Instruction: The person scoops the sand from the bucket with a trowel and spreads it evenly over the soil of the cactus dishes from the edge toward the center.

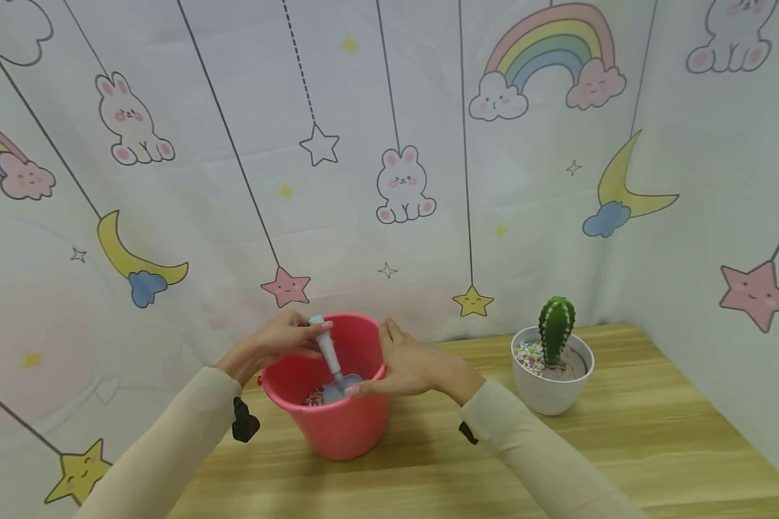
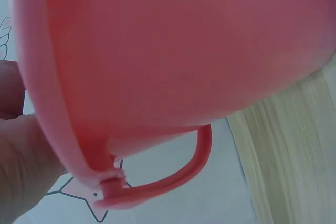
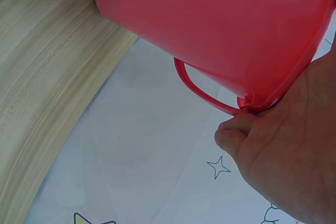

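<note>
A red plastic bucket [image 1: 344, 431] stands on the wooden table. My left hand [image 1: 284, 339] holds a small trowel [image 1: 328, 353] by its pale blue handle, reaching over the bucket's left side. The trowel's grey-blue blade points down inside, beside small multicoloured pellets [image 1: 314, 396]. At the right rim my right hand [image 1: 418, 366] grips the bucket, thumb toward the inside and fingers on the far side. The bucket's red carrying handle [image 3: 202, 93] hangs behind it in the right wrist view. Only part of the left hand [image 2: 26, 166] shows past the rim in the left wrist view.
To the right, a white pot [image 1: 550, 389] holds a green cactus [image 1: 556, 328] in brownish soil, with pastel pellets [image 1: 531, 356] covering its left part. A printed cloth [image 1: 337, 238] hangs right behind the wooden table [image 1: 454, 468].
</note>
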### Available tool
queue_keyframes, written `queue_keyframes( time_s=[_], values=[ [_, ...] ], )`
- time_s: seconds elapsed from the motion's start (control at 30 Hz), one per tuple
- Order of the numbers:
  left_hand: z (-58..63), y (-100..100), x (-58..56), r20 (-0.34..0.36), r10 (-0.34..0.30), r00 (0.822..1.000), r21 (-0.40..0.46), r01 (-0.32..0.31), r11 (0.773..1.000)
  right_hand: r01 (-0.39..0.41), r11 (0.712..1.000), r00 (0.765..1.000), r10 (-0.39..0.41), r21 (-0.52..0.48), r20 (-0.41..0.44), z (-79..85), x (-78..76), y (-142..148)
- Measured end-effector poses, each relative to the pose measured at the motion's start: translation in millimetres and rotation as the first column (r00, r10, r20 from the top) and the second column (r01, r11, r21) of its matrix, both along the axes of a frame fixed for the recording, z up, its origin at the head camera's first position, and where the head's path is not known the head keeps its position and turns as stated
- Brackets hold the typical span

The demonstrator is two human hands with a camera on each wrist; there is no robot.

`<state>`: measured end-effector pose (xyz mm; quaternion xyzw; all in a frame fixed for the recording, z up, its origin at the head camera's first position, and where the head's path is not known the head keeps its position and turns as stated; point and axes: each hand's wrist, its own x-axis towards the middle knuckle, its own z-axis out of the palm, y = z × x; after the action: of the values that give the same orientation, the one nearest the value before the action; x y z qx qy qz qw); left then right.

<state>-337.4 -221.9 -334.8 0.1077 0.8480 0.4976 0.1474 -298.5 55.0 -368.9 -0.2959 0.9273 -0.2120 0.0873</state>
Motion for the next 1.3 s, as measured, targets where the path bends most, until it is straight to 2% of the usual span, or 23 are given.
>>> queue_keyframes(
  time_s=[0.13, 0.37, 0.53, 0.73, 0.87, 0.97, 1.3],
  values=[
    [-2.0, -2.9, -0.5, 0.037, 0.020, 0.999, 0.037, -0.021, 0.999, 0.003, 1.000, 1.000, -0.003, -0.002, 0.001, -0.2, -0.6, 0.5],
    [-5.9, -9.0, 1.9, 0.064, 0.010, 0.998, 0.099, -0.016, 0.995, -0.002, 1.000, 1.000, 0.002, 0.004, 0.011, 0.0, 0.1, -0.4],
    [-7.4, -12.1, 2.1, 0.093, 0.038, 0.995, 0.158, -0.053, 0.986, -0.007, 1.000, 1.000, 0.007, -0.005, 0.011, -0.1, -0.2, -0.4],
    [-6.2, -11.2, 2.5, 0.076, 0.067, 0.995, 0.146, -0.077, 0.986, -0.011, 1.000, 1.000, 0.011, -0.002, 0.002, -1.3, -1.3, -0.2],
    [-4.8, -8.6, 2.9, 0.093, 0.111, 0.989, 0.134, -0.123, 0.983, -0.017, 1.000, 1.000, 0.017, 0.002, -0.002, -2.6, -2.3, -0.2],
    [-3.4, -7.7, 1.8, 0.096, 0.122, 0.988, 0.127, -0.133, 0.983, -0.013, 1.000, 1.000, 0.013, 0.004, 0.000, -3.0, -2.8, -0.2],
    [0.2, -20.7, 0.0, 0.120, 0.187, 0.975, 0.186, -0.207, 0.961, -0.016, 1.000, 1.000, 0.016, -0.001, -0.013, -2.9, -1.6, -0.2]
  ],
)
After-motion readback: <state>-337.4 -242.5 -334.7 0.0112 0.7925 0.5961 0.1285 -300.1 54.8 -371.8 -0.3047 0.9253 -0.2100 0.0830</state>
